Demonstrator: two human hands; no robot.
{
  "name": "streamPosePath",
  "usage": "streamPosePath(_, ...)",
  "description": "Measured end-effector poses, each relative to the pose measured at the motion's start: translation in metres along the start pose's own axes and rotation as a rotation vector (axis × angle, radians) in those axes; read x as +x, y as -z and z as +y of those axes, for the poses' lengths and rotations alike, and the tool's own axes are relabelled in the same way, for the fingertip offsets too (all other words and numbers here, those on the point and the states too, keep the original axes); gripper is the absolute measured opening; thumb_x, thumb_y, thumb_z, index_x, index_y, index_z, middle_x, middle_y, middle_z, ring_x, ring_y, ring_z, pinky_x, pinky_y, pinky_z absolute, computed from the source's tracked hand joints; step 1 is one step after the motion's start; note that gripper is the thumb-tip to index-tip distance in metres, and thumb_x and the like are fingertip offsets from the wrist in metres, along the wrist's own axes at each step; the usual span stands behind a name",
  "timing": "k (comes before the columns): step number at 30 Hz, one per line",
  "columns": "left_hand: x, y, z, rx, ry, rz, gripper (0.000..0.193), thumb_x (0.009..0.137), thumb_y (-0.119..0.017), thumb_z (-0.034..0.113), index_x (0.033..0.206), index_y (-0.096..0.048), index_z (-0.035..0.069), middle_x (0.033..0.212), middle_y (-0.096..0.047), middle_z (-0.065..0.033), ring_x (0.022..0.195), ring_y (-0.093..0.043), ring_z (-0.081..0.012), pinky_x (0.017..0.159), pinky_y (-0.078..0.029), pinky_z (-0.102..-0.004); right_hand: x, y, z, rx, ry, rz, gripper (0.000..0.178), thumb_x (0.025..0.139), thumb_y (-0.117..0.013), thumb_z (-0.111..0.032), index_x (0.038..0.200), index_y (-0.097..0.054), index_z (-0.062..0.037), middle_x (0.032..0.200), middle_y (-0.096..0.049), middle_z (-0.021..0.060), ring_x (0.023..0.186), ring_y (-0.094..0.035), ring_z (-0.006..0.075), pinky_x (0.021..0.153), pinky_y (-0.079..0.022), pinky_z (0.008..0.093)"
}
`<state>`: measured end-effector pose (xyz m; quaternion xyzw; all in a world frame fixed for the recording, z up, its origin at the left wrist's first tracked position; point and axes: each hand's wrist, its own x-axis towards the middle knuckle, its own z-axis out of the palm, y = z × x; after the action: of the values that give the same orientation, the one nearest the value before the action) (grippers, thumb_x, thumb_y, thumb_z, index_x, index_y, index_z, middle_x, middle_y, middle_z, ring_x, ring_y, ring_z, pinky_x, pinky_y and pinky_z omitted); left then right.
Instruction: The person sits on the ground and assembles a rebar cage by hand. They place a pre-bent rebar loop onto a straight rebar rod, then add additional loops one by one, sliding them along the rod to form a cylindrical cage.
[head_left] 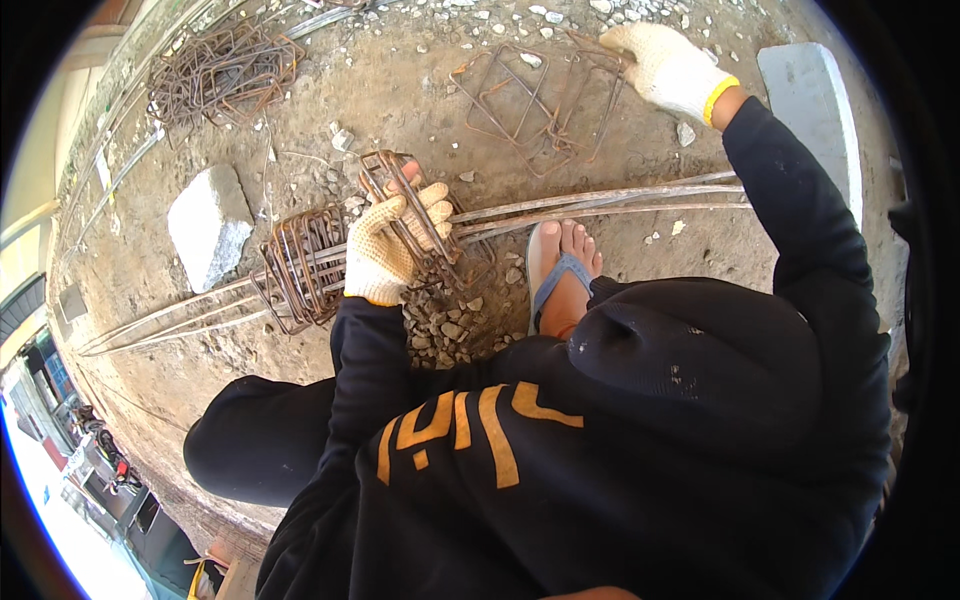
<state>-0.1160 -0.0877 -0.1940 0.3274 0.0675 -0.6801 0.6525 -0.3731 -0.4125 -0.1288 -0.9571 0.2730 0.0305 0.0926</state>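
Observation:
My left hand (380,255), in a cream knitted glove, is closed round a few rusty rebar stirrups (385,170) that stand up above the long rods. One fingertip shows bare through the glove. Just left of it, a row of similar bent stirrups (300,265) is threaded over the long steel bars (600,200). My right hand (665,70), gloved with a yellow cuff, reaches to the far right. Its fingers close on the corner of a loose rusty stirrup (592,45), beside other square stirrups (510,95) lying on the dirt.
A tangled stirrup pile (225,70) lies at the far left. A pale stone slab (210,225) sits left of the bars, and a grey board (815,120) is at the right. Gravel (445,325) and my sandalled foot (565,275) are close to the bars.

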Motion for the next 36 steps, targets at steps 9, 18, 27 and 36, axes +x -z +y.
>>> streamPosePath(9, 0.004, -0.002, 0.005, 0.011, 0.022, -0.032, 0.055, 0.096, -0.057, 0.018, 0.147, -0.043, 0.003, 0.120, -0.064, -0.0290, 0.093, -0.069, -0.0368, 0.074, -0.059, -0.0455, 0.024, 0.086, -0.012, 0.010, 0.418, 0.430, 0.023, 0.080, -0.055, -0.001, 0.096, -0.069, -0.0094, 0.097, -0.067, 0.0139, 0.096, -0.064, 0.0340, 0.083, -0.052, 0.0417)
streamPosePath(18, -0.002, -0.029, -0.005, 0.134, -0.005, -0.010, 0.043, 0.101, -0.058, 0.018, 0.140, -0.049, 0.003, 0.120, -0.066, -0.0265, 0.097, -0.071, -0.0344, 0.077, -0.062, -0.0422, 0.050, 0.024, -0.094, 0.815, 0.915, -0.165, 0.026, 0.085, -0.057, 0.002, 0.111, -0.062, 0.0010, 0.107, -0.067, 0.0144, 0.101, -0.066, 0.0279, 0.091, -0.052, 0.0364)
streamPosePath(27, -0.007, -0.059, -0.014, 0.099, -0.001, -0.057, 0.046, 0.094, -0.065, 0.008, 0.137, -0.051, -0.001, 0.119, -0.066, -0.0273, 0.102, -0.070, -0.0380, 0.083, -0.061, -0.0469, 0.065, 0.007, -0.128, 0.606, 0.910, -0.040, 0.045, 0.087, -0.056, 0.006, 0.129, -0.063, -0.0110, 0.132, -0.061, 0.0105, 0.121, -0.059, 0.0286, 0.101, -0.049, 0.0373)
streamPosePath(36, 0.001, -0.053, -0.018, 0.096, -0.035, -0.038, 0.042, 0.094, -0.063, 0.004, 0.135, -0.054, 0.000, 0.117, -0.066, -0.0182, 0.097, -0.069, -0.0308, 0.079, -0.061, -0.0427, 0.080, 0.020, -0.024, -0.082, -0.048, -0.220, 0.019, 0.092, -0.061, -0.016, 0.101, -0.073, -0.0052, 0.097, -0.075, 0.0148, 0.087, -0.074, 0.0259, 0.074, -0.059, 0.0384)
